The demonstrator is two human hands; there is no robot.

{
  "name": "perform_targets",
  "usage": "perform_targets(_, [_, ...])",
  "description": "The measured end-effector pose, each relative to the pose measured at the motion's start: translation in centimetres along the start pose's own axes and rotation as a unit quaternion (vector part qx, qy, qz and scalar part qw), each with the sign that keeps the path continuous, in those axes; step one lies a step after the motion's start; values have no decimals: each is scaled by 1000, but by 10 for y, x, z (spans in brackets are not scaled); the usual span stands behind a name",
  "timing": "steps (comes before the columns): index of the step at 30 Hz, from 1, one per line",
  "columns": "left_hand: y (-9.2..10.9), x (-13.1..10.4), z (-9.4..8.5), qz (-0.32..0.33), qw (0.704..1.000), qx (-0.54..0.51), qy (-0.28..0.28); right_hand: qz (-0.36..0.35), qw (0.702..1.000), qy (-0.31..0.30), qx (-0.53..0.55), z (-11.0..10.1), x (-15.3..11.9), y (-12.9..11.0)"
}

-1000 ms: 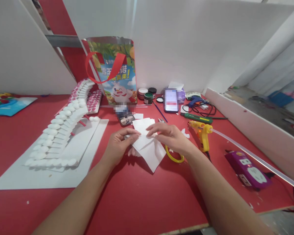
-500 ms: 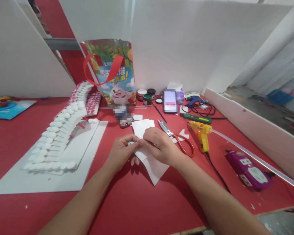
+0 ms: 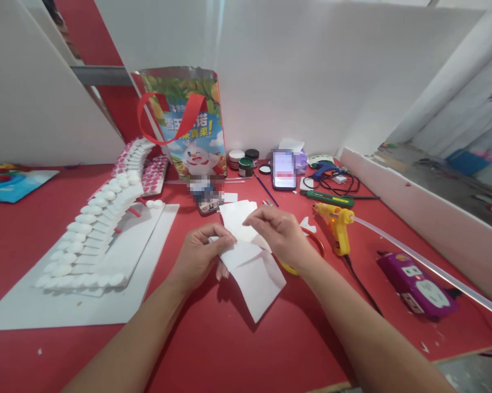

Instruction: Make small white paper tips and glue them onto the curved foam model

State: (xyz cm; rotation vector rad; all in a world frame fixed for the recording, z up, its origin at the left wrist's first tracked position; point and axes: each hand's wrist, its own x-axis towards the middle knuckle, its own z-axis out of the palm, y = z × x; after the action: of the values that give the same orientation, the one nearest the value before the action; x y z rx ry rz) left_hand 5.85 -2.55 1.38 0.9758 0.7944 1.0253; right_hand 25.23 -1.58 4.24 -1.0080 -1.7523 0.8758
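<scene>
A creased piece of white paper (image 3: 257,281) is pinched at its left edge between the thumb and fingers of my left hand (image 3: 207,251). More white paper (image 3: 236,215) extends behind it, away from me. My right hand (image 3: 280,234) hovers over the right side of the paper, thumb and forefinger pressed together; what they hold, if anything, is too small to tell. Partly hidden beneath my right hand are scissors with orange handles (image 3: 316,240). White paper scraps (image 3: 308,225) lie beside them.
A curved white model (image 3: 92,226) on a white board (image 3: 145,284) stands left. Behind are a colourful bag (image 3: 200,131), paint jars (image 3: 246,166) and a phone (image 3: 284,170). A yellow glue gun (image 3: 339,224), green cutter (image 3: 330,198) and purple power strip (image 3: 415,284) lie right.
My right hand has moved away from my left fingers, to the right, and now covers most of the scissors. More of the paper shows between the hands, its lower part shifted slightly towards me.
</scene>
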Motion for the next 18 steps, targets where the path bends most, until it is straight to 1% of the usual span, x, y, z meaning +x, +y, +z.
perform_targets(2, [1, 1, 1, 2, 1000, -11, 6, 12, 999, 32, 43, -3, 0, 0])
perform_targets(3, [2, 1, 1, 4, 1000, -14, 9, 20, 996, 34, 75, -4, 0, 0])
perform_targets(5, [3, 1, 1, 5, 1000, -13, 6, 64, 988, 2, 142, -3, -1, -1])
perform_targets(7, [3, 1, 0, 10, 1000, -4, 4, 133, 975, -57, 168, -2, -1, -4])
perform_targets(10, [3, 2, -1, 22, 999, 32, 31, 208, 963, -122, 123, 0, -1, -10])
perform_targets(12, [4, 2, -1, 32, 996, 67, 57, 243, 955, -139, 95, 0, -1, -13])
perform_targets(14, [4, 2, -1, 37, 992, 101, 69, 263, 951, -142, 72, -2, -1, -12])
perform_targets(16, [3, 3, -2, 28, 990, 128, 58, 266, 953, -136, 44, -5, 0, -10])
perform_targets(18, [2, 4, -4, 1, 989, 146, 30, 260, 956, -136, 18, -8, 1, -7])
